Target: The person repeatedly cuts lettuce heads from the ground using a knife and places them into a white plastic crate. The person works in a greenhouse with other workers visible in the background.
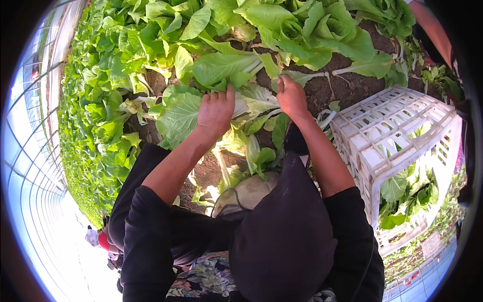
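Observation:
My left hand [217, 111] is closed around a leafy green plant [220, 70], with its pale stalks turned to the right and broad leaves spread to the left. Part of the plant is hidden behind my fingers. To the right of it, my right hand [292, 96] pinches a light green leaf [269, 65] between thumb and finger. A large veined leaf [179, 117] lies beside and under my left wrist. Loose pale-stemmed leaves [307, 76] rest on the brown soil [319, 90] near my right hand.
A white plastic crate [392, 128] stands tilted at the right, with leafy greens [411, 192] inside. Dense rows of greens [98, 113] grow at the left and ahead. Another person's arm [432, 30] shows at the upper right. Greenhouse framing [34, 158] curves along the left.

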The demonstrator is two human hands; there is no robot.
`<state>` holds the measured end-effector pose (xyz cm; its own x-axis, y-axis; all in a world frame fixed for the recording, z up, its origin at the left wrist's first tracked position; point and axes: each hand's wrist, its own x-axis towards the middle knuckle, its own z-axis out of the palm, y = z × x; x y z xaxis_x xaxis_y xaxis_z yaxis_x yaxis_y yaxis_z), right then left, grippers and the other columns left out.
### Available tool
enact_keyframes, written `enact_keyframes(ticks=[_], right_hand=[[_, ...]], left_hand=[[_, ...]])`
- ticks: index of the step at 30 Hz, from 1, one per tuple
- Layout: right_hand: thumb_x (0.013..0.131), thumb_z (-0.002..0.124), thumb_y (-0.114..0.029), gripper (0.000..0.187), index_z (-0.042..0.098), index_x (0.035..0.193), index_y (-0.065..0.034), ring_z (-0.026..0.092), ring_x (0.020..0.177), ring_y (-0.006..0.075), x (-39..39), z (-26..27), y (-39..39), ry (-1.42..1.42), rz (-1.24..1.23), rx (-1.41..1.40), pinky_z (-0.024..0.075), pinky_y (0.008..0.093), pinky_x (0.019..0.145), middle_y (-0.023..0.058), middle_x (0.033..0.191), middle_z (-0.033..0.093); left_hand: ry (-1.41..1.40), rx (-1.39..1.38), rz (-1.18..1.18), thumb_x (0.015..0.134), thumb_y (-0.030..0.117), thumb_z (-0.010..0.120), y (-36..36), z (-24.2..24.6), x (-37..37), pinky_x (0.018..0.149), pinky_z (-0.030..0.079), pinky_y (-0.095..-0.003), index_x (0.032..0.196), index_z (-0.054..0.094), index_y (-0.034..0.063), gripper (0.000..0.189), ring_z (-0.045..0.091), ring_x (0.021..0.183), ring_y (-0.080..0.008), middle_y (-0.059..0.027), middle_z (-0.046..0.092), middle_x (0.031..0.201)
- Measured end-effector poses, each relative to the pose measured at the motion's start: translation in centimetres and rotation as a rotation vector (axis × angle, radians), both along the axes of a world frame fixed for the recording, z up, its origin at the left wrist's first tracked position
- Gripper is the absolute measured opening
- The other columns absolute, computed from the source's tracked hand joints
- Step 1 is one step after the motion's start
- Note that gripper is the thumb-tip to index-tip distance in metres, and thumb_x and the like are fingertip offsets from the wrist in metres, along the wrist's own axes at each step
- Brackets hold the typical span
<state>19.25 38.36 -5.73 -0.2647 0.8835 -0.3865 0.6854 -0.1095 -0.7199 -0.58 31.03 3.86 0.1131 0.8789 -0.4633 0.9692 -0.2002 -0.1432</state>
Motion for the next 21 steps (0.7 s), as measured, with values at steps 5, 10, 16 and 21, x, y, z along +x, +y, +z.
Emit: enact_keyframes(ticks=[5, 10, 16, 21], right_hand=[[0.097, 0.047, -0.024, 0.025, 0.057, 0.098, -0.0012, 0.060, 0.088, 0.0449, -1.0, -2.3, 1.7, 0.026, 0.047, -0.017, 0.0459, 0.0522, 0.076, 0.0255, 0.091, 0.064], [0.095, 0.049, -0.021, 0.023, 0.059, 0.100, -0.0013, 0.060, 0.088, 0.0440, -1.6, -4.0, 2.6, 0.013, 0.090, -0.051, 0.0469, 0.0498, 0.075, 0.0248, 0.091, 0.064], [0.095, 0.049, -0.023, 0.028, 0.061, 0.103, 0.0000, 0.061, 0.093, 0.0430, -1.7, -4.1, 3.2, 0.007, 0.109, -0.132, 0.0476, 0.0486, 0.081, 0.0248, 0.093, 0.065], [0.094, 0.056, -0.028, 0.028, 0.064, 0.094, -0.0005, 0.062, 0.075, 0.0298, 0.2, -2.2, -0.2, 0.196, -0.049, -0.466, 0.0485, 0.0408, 0.067, 0.0169, 0.083, 0.066]], left_hand=[[-0.037, 0.001, 0.134, 0.065, 0.010, 0.067, 2.0, 0.0, -1.6, 0.086, 0.048, -0.0396, 0.131, 0.043, 0.0010, 0.071, 0.062, 0.095, -0.0299, -0.0140, 0.061, 0.100], [-0.090, 0.020, 0.102, 0.064, 0.009, 0.068, 1.9, -0.3, -2.6, 0.082, 0.048, -0.0391, 0.128, 0.046, 0.0017, 0.068, 0.062, 0.092, -0.0286, -0.0128, 0.062, 0.097], [-0.105, 0.011, 0.121, 0.062, 0.010, 0.070, 0.9, -0.4, -2.1, 0.084, 0.048, -0.0380, 0.129, 0.045, 0.0026, 0.072, 0.061, 0.094, -0.0288, -0.0129, 0.062, 0.098], [-0.174, 0.020, 0.178, 0.061, 0.011, 0.074, 0.0, 2.1, -2.1, 0.085, 0.047, -0.0386, 0.128, 0.047, 0.0047, 0.073, 0.061, 0.095, -0.0310, -0.0137, 0.062, 0.101]])
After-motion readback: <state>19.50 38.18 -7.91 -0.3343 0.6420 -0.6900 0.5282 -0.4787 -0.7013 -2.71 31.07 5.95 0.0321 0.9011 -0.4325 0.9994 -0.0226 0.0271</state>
